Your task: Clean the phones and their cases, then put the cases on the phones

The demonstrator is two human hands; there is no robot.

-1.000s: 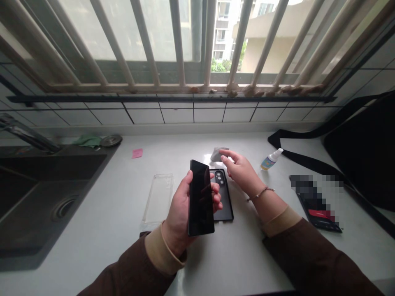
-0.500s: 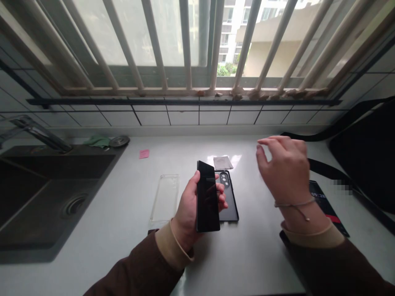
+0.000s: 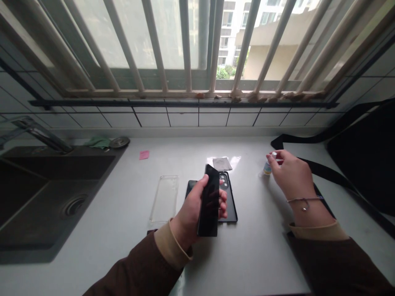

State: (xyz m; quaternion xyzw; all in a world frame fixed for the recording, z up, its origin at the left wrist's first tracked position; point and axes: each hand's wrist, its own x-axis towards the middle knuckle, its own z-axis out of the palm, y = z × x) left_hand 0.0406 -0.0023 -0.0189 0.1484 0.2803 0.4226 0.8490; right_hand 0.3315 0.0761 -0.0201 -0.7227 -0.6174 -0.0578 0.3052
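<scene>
A black smartphone (image 3: 210,205) lies in my left hand (image 3: 189,207), thumb along one edge and fingers curled round the other, dark screen toward me. My right hand (image 3: 291,174) pinches the white cap of a small bottle (image 3: 267,167) with a coloured label. The bottle leans a little; whether its base touches the counter I cannot tell. Behind the smartphone is a black phone case (image 3: 231,207) with camera cut-outs, partly covered. A flat dark object (image 3: 190,187) shows beyond my left thumb, mostly hidden. To the left rests a clear phone case (image 3: 163,199).
On the white counter (image 3: 247,255) are a small grey square packet (image 3: 222,164) and a pink paper note (image 3: 144,155). A dark sink (image 3: 80,185) with a faucet (image 3: 46,135) occupies the left. At right sits a black bag (image 3: 367,144) with straps. Window bars stand behind.
My right hand has come down and closed on the small bottle's cap. My left hand has tilted the smartphone and shifted it slightly, revealing the dark object beyond the thumb.
</scene>
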